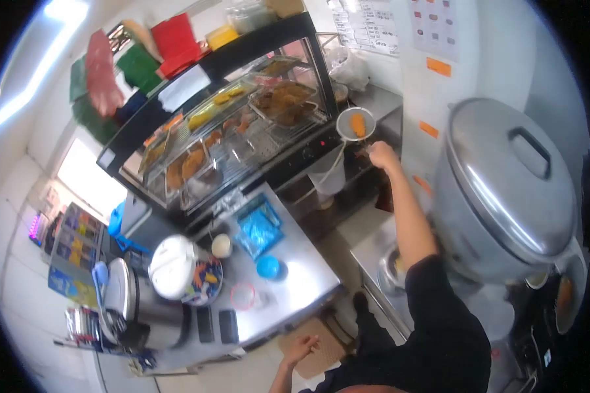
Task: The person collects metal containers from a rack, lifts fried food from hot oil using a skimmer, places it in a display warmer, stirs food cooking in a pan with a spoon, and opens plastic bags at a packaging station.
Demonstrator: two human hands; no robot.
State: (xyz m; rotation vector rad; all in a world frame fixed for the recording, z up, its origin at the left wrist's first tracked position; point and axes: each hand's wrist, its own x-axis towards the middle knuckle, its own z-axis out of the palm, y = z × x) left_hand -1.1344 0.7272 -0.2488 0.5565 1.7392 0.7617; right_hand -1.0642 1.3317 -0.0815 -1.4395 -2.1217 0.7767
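Out at the end of my stretched arm, my right hand (381,156) is closed round the handle of a round strainer (345,130). A piece of orange-brown fried food (358,125) lies in the strainer. Just below it is a translucent white container (328,173), with a long pale stick or handle rising from it. My left hand (303,348) hangs low near my body, fingers apart and partly curled, holding nothing, above a brown mat on the floor.
A glass display warmer (242,111) with trays of fried food stands ahead. On the steel table (308,272) are a blue bag (259,229), a blue bowl (267,267) and two dark phones. A large lidded steel pot (505,190) stands close on the right.
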